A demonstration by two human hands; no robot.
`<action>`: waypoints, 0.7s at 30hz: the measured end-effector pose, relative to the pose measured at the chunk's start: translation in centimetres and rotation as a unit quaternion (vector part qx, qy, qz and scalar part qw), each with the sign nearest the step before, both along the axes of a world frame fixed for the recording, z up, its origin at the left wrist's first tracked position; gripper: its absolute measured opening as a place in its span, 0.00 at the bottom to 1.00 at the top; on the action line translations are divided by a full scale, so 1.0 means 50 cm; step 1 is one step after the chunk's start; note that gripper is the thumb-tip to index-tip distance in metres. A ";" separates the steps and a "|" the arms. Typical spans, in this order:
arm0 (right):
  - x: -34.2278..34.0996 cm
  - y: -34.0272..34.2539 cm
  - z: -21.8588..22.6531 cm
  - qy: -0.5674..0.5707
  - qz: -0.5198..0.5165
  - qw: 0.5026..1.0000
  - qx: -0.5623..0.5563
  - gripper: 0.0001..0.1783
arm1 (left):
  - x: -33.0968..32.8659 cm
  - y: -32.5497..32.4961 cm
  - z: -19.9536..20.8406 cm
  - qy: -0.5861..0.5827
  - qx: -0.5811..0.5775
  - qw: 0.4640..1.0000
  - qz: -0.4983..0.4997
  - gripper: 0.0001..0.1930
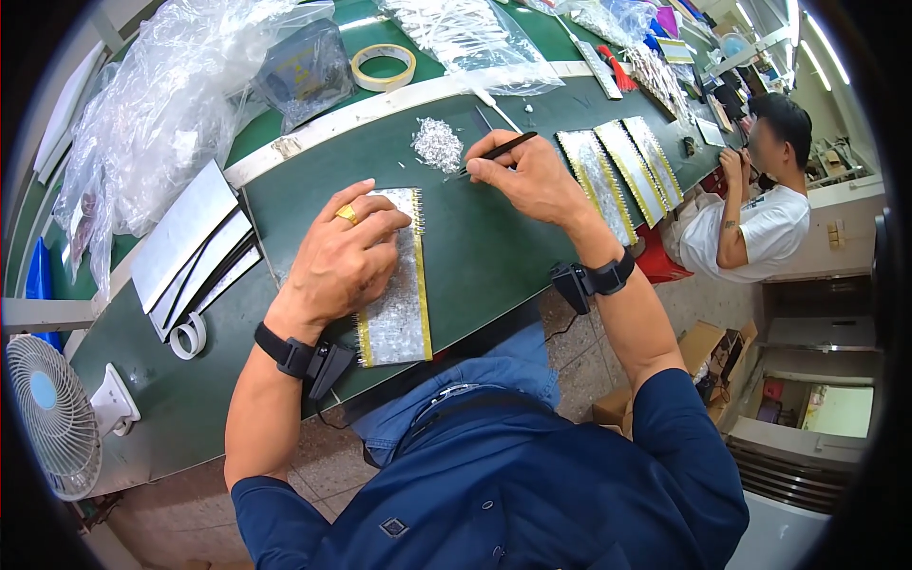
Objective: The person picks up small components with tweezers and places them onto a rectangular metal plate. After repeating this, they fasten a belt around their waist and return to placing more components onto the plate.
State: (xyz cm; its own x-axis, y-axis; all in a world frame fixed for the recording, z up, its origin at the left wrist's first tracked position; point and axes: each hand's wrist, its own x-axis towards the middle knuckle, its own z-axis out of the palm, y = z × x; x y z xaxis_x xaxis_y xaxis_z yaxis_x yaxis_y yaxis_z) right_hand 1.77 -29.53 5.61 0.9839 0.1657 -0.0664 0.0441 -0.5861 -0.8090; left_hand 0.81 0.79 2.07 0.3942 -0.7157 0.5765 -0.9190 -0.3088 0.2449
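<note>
A silver-grey panel with yellow edges (397, 318) lies on the green table in front of me, small pins along its edges. My left hand (344, 255), a gold ring on one finger, rests over its upper part. Its fingers are bent but apart, their tips near the right edge; the thumb is hidden. My right hand (527, 180) is closed around dark tweezers (508, 145), whose tips point down-left at the tabletop. Just left of those tips sits a loose pile of tiny white pieces (437, 144).
Similar yellow-edged panels (598, 180) lie at right, near a seated person (760, 199). At left are stacked grey sheets (190, 242), a white tape roll (188, 337) and a fan (55, 408). Plastic bags (161, 104) and a yellow tape roll (383, 68) lie beyond a pale strip.
</note>
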 end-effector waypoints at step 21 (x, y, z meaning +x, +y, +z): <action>0.052 -0.010 0.016 -0.012 0.127 0.991 -0.035 0.11 | 0.001 0.003 -0.001 -0.002 0.014 1.000 -0.002 0.04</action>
